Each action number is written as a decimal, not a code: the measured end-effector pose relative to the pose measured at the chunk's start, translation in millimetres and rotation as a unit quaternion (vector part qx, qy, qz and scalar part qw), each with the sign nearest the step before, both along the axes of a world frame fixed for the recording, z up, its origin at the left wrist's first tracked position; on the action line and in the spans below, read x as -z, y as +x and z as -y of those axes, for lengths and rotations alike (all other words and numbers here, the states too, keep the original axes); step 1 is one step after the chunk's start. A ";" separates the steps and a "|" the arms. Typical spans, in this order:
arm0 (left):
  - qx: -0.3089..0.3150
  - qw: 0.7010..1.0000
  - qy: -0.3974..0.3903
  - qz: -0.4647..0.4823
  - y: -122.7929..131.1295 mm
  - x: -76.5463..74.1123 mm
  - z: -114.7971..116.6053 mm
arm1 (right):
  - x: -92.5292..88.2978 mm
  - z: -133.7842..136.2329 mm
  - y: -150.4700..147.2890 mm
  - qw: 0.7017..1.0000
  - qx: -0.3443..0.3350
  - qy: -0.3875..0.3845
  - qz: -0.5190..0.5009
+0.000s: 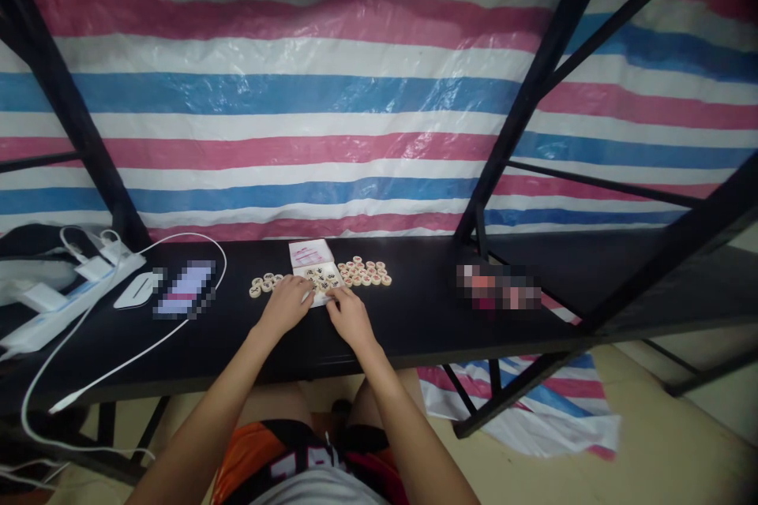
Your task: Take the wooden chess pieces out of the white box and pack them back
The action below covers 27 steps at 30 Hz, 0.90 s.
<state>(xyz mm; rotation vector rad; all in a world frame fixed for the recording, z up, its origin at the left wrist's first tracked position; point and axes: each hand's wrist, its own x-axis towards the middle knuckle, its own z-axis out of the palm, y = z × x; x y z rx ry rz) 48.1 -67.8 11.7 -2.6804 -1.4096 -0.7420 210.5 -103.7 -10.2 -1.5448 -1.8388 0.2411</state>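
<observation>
A small white box (320,301) lies open on the black table, its printed lid (310,252) folded back. Round xiangqi pieces with dark characters (323,278) fill part of it. My left hand (287,303) reaches over the box's left side, fingers bent in at the pieces. Over the front right corner, my right hand (351,316) has its thumb and fingers drawn together. What lies between the fingertips of either hand is hidden. Several red-marked pieces (365,272) stand in rows right of the box, and a smaller group of dark-marked pieces (261,284) is at the left.
At the left are a power strip (71,301) with plugs, a white device (137,290), a blurred phone-like object (185,289) and a looping white cable (142,351). A blurred item (498,288) lies at the right. Black metal posts (521,106) and a striped sheet (308,95) stand behind the table.
</observation>
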 end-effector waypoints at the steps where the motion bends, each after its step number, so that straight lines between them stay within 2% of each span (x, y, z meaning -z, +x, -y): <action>1: -0.003 1.000 -0.004 -0.027 4.3 -3.3 -4.8 | -0.1 0.0 -0.1 1.000 0.003 -0.005 0.008; 5: -0.011 0.992 -0.038 -0.121 18.7 -13.9 -17.6 | 0.6 -0.2 -0.4 1.000 0.001 -0.016 0.026; 8: -0.017 0.988 -0.048 -0.147 22.9 -18.5 -22.3 | 1.5 -0.7 -0.1 1.000 -0.001 -0.012 0.021; 16: -0.031 0.985 -0.036 -0.165 24.1 -13.2 -25.8 | 1.7 -1.2 0.1 1.000 -0.004 -0.020 0.015; 21: -0.002 0.991 -0.046 -0.126 21.4 -7.3 -27.5 | 1.4 -1.3 -0.2 1.000 -0.005 -0.019 0.010; 27: 0.042 0.993 -0.111 0.019 14.5 -2.2 -34.2 | 0.6 -0.9 0.6 1.000 -0.009 -0.012 -0.006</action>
